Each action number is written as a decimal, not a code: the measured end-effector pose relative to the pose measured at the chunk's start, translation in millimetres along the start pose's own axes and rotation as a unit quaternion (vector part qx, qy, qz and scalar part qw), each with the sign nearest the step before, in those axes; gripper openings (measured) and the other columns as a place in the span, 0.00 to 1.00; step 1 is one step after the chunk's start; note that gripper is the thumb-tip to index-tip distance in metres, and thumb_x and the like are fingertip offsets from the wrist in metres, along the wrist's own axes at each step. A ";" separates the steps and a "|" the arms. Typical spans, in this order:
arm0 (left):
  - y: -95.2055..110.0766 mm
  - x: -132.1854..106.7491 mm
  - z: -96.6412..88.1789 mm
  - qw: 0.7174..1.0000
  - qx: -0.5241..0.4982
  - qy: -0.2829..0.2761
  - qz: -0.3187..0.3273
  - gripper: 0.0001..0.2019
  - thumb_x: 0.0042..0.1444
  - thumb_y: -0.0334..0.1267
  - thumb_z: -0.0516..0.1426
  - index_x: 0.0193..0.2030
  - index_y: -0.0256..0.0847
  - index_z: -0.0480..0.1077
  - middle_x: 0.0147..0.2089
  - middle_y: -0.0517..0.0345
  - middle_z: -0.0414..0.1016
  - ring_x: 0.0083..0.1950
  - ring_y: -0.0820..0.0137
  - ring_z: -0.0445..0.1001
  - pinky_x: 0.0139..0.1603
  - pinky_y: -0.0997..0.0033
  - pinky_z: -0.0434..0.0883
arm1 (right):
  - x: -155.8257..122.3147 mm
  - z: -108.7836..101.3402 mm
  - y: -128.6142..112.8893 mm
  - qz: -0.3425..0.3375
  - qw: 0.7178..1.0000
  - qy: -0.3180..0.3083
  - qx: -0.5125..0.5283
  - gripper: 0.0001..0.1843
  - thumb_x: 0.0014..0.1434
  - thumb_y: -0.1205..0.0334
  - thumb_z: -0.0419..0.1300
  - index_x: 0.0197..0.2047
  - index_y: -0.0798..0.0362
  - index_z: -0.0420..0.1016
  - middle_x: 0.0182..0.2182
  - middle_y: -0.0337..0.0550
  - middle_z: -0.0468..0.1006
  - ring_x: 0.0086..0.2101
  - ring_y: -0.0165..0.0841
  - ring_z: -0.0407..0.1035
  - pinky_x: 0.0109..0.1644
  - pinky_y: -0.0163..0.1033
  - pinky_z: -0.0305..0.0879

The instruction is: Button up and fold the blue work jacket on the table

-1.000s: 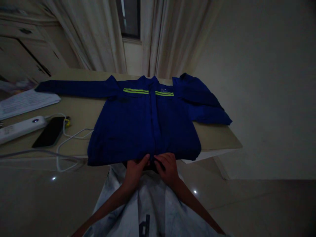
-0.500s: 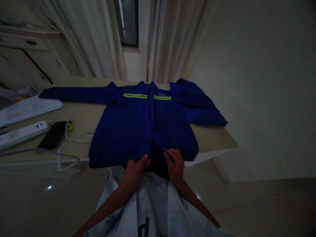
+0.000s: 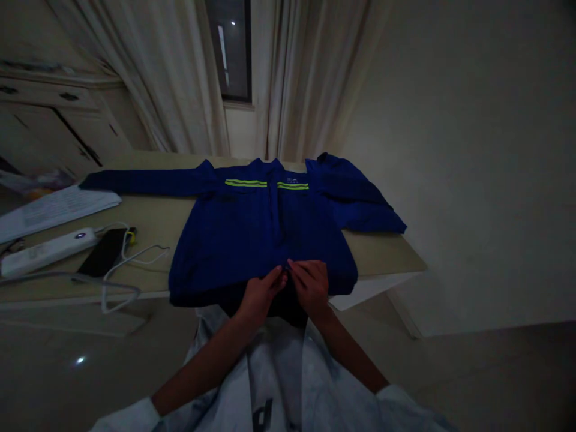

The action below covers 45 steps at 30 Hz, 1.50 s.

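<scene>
A blue work jacket [image 3: 234,231] with yellow-green stripes across the chest lies spread on the table, its collar toward the curtains. One sleeve stretches out to the left; the other is bent at the right. Both hands meet at the bottom of the jacket's front opening. My left hand [image 3: 263,293] pinches the left front edge near the hem. Close beside it, my right hand [image 3: 310,285] is closed on the right front edge, fingertips almost touching the left ones. Whatever small part lies between the fingertips is too dark to make out.
On the table's [image 3: 378,255] left side lie a white power strip [image 3: 49,252], a dark phone [image 3: 102,253], a white cable [image 3: 105,291] and some papers [image 3: 58,210]. Curtains [image 3: 184,78] hang behind the table, with a cabinet [image 3: 58,120] at the far left and a wall at right.
My hands have come together, drawing the two front edges of the jacket toward each other at the hem. The gap between those edges has closed.
</scene>
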<state>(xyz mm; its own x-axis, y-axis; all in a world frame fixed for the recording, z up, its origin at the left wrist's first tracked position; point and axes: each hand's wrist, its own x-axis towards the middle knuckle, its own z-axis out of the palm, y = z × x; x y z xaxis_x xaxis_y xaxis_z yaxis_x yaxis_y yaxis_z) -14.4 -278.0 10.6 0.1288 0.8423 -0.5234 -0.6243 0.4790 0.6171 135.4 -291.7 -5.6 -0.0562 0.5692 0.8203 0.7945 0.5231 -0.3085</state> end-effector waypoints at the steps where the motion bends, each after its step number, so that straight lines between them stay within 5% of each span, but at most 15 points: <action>1: -6.4 -4.3 -8.9 1.000 0.010 0.006 0.002 0.11 0.44 0.32 0.75 0.31 0.30 0.81 0.34 0.47 0.84 0.33 0.71 0.81 0.34 0.76 0.80 | -8.8 -2.2 -3.6 -0.008 1.000 -0.010 -0.001 0.16 0.71 0.67 0.63 0.58 0.44 0.82 0.40 0.42 0.85 0.41 0.36 0.75 0.48 0.46 0.66; 6: -16.1 -14.8 -35.0 0.994 0.095 0.030 0.038 0.15 0.45 0.39 0.75 0.34 0.30 0.81 0.35 0.45 0.84 0.31 0.71 0.80 0.30 0.77 0.77 | -37.4 -13.2 -14.7 -0.025 0.999 -0.038 0.003 0.15 0.71 0.67 0.63 0.57 0.44 0.81 0.40 0.40 0.86 0.40 0.35 0.76 0.47 0.46 0.65; 22: -14.8 -17.2 -28.3 0.975 0.187 0.057 0.110 0.23 0.42 0.50 0.75 0.34 0.30 0.81 0.32 0.45 0.83 0.29 0.66 0.81 0.29 0.72 0.76 | -43.7 -10.3 -13.6 0.012 0.994 -0.102 -0.027 0.17 0.71 0.64 0.62 0.59 0.39 0.81 0.41 0.39 0.86 0.40 0.36 0.77 0.49 0.48 0.63; 33: -11.0 -24.3 -31.6 0.961 0.244 0.025 0.125 0.22 0.41 0.50 0.74 0.32 0.31 0.80 0.28 0.48 0.82 0.28 0.63 0.80 0.26 0.71 0.73 | -45.3 -2.8 -18.1 0.008 0.997 -0.077 -0.022 0.16 0.69 0.67 0.63 0.56 0.41 0.81 0.38 0.40 0.85 0.39 0.36 0.75 0.49 0.48 0.61; 38: -11.5 -20.6 -39.0 0.972 0.206 0.031 0.106 0.24 0.39 0.51 0.75 0.35 0.31 0.80 0.31 0.48 0.83 0.30 0.65 0.80 0.32 0.69 0.77 | -28.0 -9.5 -18.6 0.126 0.965 -0.196 0.120 0.26 0.65 0.59 0.67 0.65 0.48 0.74 0.50 0.48 0.79 0.48 0.39 0.75 0.52 0.45 0.70; 41: -13.3 -20.5 -41.3 0.974 0.197 0.025 0.110 0.24 0.41 0.52 0.74 0.35 0.32 0.81 0.33 0.47 0.84 0.33 0.64 0.82 0.37 0.69 0.78 | -16.2 -14.6 -16.2 0.167 0.936 -0.239 0.199 0.19 0.63 0.58 0.69 0.57 0.50 0.79 0.45 0.46 0.79 0.44 0.37 0.76 0.48 0.42 0.73; 45: -10.9 -22.6 -40.0 0.969 0.225 0.007 0.098 0.23 0.43 0.53 0.74 0.31 0.31 0.81 0.32 0.45 0.84 0.33 0.63 0.82 0.36 0.70 0.77 | -8.8 -17.1 -15.0 0.189 0.937 -0.198 0.219 0.05 0.65 0.58 0.69 0.40 0.50 0.81 0.37 0.42 0.79 0.38 0.35 0.75 0.44 0.40 0.73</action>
<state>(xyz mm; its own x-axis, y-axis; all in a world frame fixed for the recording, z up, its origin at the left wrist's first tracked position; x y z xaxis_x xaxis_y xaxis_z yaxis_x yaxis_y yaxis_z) -41.4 -312.1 -7.8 0.0299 0.9258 -0.3768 -0.2365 0.3728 0.8973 134.3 -315.4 0.1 -0.1102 0.9112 0.3969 0.4842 0.3979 -0.7792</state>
